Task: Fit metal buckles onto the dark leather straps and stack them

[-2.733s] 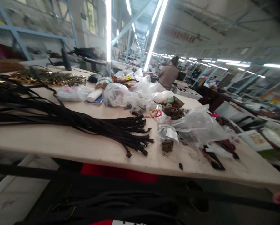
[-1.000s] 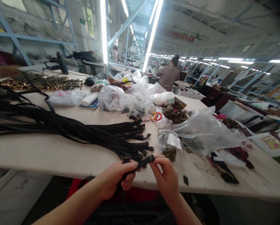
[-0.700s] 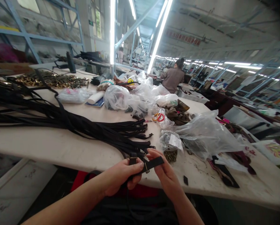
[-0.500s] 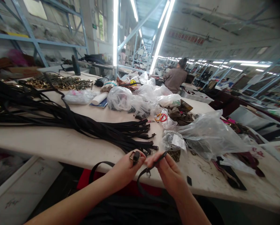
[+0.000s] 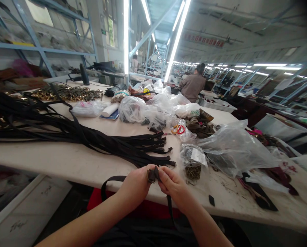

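Note:
My left hand (image 5: 138, 182) is closed on a black strap, its fingers gripping just beside a metal buckle (image 5: 151, 175). My right hand (image 5: 171, 181) pinches the strap's other end (image 5: 157, 172) right at the buckle, and the two hands touch or nearly touch. From the right hand the strap hangs down in front of me; another stretch of strap (image 5: 114, 178) loops out behind my left wrist. Whether the end has gone through the buckle, I cannot tell. Just beyond my hands a bundle of black straps (image 5: 91, 137) lies along the table, buckled ends pointing right.
On the table (image 5: 102, 164) lie a plastic bag of small metal parts (image 5: 193, 169), red-and-yellow-handled scissors (image 5: 179, 128) and a large clear bag (image 5: 235, 147). Brass-coloured hardware (image 5: 66, 92) is heaped at the back left. A white box (image 5: 27, 206) stands below left. A person (image 5: 194, 84) works farther back.
My hands have come together. My right hand has brought the strap end leftward from beside the left hand up to the buckle. The view has shifted slightly.

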`<move>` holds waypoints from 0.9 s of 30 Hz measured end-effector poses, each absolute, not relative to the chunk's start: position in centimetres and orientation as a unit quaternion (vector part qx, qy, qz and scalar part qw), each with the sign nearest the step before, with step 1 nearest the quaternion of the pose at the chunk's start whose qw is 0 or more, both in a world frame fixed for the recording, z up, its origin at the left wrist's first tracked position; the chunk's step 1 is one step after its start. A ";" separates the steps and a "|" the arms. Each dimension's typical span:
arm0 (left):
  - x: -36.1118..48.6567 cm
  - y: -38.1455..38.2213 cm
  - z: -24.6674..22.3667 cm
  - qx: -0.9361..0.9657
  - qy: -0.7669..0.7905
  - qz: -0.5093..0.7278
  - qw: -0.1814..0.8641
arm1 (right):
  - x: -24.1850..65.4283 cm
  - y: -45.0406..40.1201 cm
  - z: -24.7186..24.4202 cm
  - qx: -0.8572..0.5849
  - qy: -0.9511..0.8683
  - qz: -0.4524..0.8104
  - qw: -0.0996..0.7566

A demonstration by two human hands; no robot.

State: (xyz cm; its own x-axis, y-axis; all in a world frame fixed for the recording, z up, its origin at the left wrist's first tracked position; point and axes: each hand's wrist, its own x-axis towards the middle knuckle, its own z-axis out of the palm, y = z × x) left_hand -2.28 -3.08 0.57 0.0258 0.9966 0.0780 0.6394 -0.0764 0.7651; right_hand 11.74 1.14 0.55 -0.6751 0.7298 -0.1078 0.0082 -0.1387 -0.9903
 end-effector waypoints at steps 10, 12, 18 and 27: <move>-3.3 -2.5 -0.5 0.625 0.649 0.337 0.272 | 10.9 1.4 -0.3 -0.295 -0.558 0.737 0.241; -3.1 -2.5 -0.6 0.633 0.629 0.350 0.286 | 10.8 1.5 -0.4 -0.282 -0.553 0.741 0.255; -2.7 -2.3 -1.4 0.642 0.670 0.287 0.239 | 10.1 1.4 -0.4 -0.301 -0.573 0.706 0.290; -4.1 -3.2 0.2 0.700 0.630 0.238 0.238 | 11.4 0.8 0.4 -0.297 -0.656 0.631 0.290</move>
